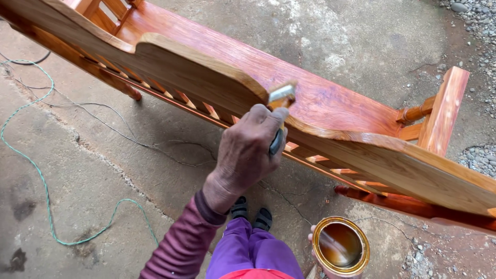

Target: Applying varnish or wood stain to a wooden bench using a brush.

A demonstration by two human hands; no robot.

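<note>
My left hand is closed around the dark handle of a paintbrush. Its bristles rest on the curved top edge of the backrest of a glossy reddish wooden bench. The sleeve on that arm is purple. At the bottom edge, an open round tin of amber varnish is held up. Only a fingertip or two of my right hand shows at the tin's left rim. The rest of that hand is hidden under the tin.
The bench runs diagonally from top left to right, with slats below the backrest and an armrest post at the right. A green cord and thin wires lie on the concrete floor at left. Gravel lies at the right. My sandalled feet stand below the bench.
</note>
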